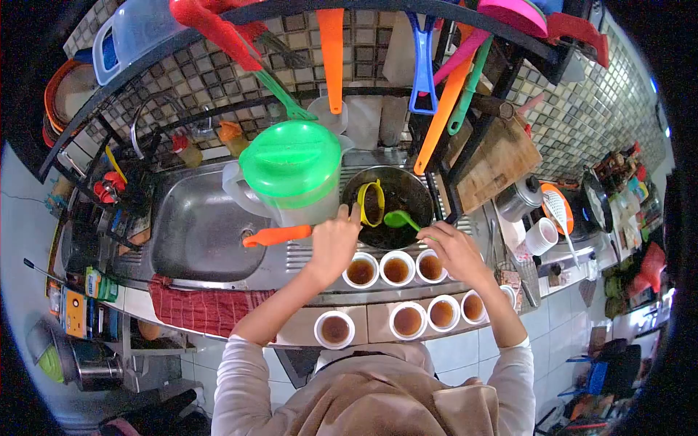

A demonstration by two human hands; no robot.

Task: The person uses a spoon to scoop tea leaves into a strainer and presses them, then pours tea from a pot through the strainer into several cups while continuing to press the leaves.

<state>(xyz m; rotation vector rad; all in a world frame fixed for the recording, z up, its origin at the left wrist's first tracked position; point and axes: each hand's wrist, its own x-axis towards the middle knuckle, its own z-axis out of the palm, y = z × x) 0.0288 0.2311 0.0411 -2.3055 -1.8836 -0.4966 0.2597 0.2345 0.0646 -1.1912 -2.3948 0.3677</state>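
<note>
My left hand (338, 236) is closed around the handle of a yellow-rimmed strainer (371, 203), held over a dark metal pot (418, 190). Between the fingers of my right hand (449, 247) is the handle of a green ladle (398, 219), its bowl over the pot beside the strainer. White cups of brown liquid stand in front of the pot, among them a cup (361, 270) near my left hand. More filled cups line the counter edge, including a separate cup (334, 330) at the left. My right forearm partly hides the rightmost cups.
A pitcher with a green lid (291, 163) stands left of the pot, near an orange handle (278, 235). The metal sink (211, 225) and a red cloth (211, 305) are farther left. Utensils hang overhead from a black rack (276, 16). A wooden board (498, 171) leans at the right.
</note>
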